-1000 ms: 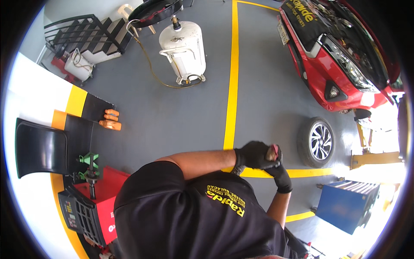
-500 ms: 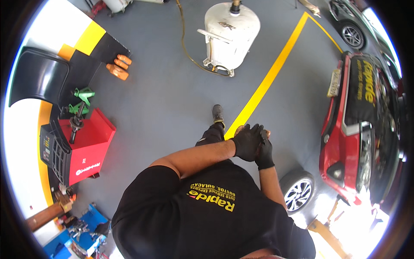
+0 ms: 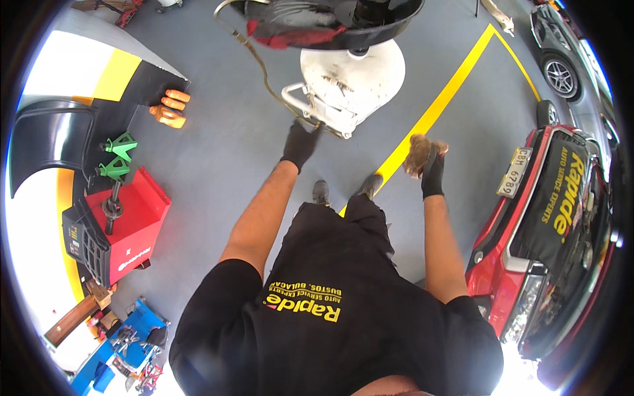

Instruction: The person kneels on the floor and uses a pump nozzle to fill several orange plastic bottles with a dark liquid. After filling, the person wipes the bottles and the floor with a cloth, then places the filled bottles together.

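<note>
My left hand (image 3: 300,143), in a black glove, reaches out to the metal handle (image 3: 297,109) of a white oil drain tank (image 3: 353,82) and touches it with fingers curled. A black drain pan (image 3: 343,16) sits on top of the tank, with a red cloth in it. My right hand (image 3: 432,173), also gloved, is shut on a brownish rag (image 3: 418,153) held out over the yellow floor line (image 3: 429,115). My shoes (image 3: 321,193) stand on the grey floor just short of the tank.
A red car (image 3: 548,218) with an open bonnet stands at the right, a dark car (image 3: 568,63) beyond it. At the left are a red machine (image 3: 125,224), green jack stands (image 3: 117,158), orange blocks (image 3: 168,109) and a blue tool tray (image 3: 125,343).
My hands were together working the rag; now they are apart. The left has stretched out to the tank's handle and the right holds the rag alone. The tank is much nearer.
</note>
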The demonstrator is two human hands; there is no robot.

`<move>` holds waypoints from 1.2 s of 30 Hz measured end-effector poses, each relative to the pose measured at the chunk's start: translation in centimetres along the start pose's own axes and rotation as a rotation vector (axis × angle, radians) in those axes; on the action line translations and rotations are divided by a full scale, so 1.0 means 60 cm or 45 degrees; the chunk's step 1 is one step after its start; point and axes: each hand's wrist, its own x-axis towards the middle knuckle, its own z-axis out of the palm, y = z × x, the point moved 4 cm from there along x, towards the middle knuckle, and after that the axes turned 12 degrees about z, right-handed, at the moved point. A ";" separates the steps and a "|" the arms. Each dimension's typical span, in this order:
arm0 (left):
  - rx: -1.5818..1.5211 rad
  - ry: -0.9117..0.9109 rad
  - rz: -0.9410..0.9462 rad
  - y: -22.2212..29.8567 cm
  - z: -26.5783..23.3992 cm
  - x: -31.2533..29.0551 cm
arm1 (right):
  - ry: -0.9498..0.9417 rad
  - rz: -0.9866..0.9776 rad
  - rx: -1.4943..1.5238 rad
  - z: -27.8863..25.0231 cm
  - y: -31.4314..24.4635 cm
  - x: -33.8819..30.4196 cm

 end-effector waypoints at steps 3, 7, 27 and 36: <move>-0.426 0.280 -0.396 -0.070 0.045 0.111 | -0.068 -0.085 -0.055 0.077 -0.111 0.135; -0.602 0.774 -0.497 -0.092 0.114 0.188 | -0.213 -0.424 -0.249 0.239 -0.235 0.268; -0.155 0.838 -0.340 -0.115 0.128 0.198 | -0.328 -0.915 -2.342 0.429 -0.137 0.364; -0.040 1.141 0.420 -0.112 -0.293 0.428 | -0.565 -0.351 -1.336 0.329 -0.168 0.469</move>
